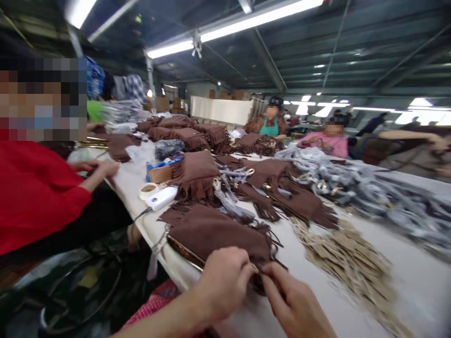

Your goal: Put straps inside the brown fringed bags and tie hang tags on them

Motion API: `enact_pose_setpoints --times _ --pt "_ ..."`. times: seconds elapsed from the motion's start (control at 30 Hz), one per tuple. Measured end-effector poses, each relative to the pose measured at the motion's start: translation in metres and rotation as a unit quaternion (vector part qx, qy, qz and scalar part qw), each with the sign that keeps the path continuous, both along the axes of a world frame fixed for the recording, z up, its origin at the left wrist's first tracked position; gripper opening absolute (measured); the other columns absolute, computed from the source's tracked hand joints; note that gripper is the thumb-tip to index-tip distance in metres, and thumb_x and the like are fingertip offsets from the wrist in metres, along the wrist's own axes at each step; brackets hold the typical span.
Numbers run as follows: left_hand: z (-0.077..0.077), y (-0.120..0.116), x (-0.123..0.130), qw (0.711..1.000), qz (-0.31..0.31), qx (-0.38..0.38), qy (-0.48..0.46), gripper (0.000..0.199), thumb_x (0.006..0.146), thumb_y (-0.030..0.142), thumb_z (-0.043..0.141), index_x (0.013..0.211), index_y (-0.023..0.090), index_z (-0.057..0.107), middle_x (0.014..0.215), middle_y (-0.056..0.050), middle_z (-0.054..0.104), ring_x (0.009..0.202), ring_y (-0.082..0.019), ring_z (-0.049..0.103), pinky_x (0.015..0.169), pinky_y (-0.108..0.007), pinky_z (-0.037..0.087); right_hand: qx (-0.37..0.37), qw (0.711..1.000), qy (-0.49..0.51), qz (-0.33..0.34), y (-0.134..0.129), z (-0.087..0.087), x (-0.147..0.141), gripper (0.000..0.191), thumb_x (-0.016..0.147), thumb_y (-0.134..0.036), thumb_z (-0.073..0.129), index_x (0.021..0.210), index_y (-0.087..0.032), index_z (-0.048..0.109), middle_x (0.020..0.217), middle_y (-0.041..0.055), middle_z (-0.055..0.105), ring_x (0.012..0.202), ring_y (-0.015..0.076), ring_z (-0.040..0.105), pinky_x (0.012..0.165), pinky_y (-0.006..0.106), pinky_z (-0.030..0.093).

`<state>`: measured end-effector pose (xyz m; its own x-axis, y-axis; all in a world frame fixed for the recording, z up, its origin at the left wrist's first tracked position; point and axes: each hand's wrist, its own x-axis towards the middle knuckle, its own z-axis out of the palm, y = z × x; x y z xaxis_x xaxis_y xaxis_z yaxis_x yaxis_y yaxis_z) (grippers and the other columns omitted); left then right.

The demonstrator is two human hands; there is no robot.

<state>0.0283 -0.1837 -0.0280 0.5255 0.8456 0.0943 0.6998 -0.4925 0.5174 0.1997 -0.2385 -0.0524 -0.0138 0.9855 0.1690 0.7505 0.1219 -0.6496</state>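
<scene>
A brown suede-like bag with fringe lies on the table in front of me, its gold-edged opening turned towards me. My left hand is closed on the bag's near right corner, thumb and fingers pinched together. Close beside it, my right hand pinches the same corner, its fingertips almost meeting the left ones. A small dark part of the bag shows between and below the fingers; its detail is blurred. Just beyond lie another fringed brown bag and a plastic-wrapped strap.
On the white table lie a bundle of beige tags with strings, a heap of wrapped grey straps, a tape roll and a white corded device. A co-worker in red sits at left; others sit across.
</scene>
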Motion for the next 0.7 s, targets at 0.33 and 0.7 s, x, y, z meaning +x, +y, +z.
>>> enact_pose_setpoints --times 0.33,0.7 --pt "-0.031 -0.023 0.024 0.988 -0.024 -0.144 -0.048 0.014 0.086 0.021 0.054 0.073 0.019 0.059 0.070 0.002 0.065 0.067 -0.014 0.057 0.060 -0.025 0.031 -0.124 0.988 -0.084 -0.050 -0.025 0.004 0.011 0.017 0.087 -0.020 0.042 0.079 -0.024 0.056 0.073 0.0005 0.069 0.068 0.0177 0.065 0.061 0.024 0.041" --pt "-0.040 -0.024 0.029 0.997 -0.072 -0.015 0.022 0.021 0.087 0.016 0.045 0.076 0.020 0.062 0.081 -0.003 0.065 0.072 -0.018 0.061 0.063 -0.028 0.037 0.089 0.939 -0.331 -0.027 -0.045 -0.035 0.006 0.017 0.087 -0.014 0.043 0.077 -0.024 0.053 0.055 -0.0014 0.067 0.044 0.0168 0.065 0.044 0.028 0.025"
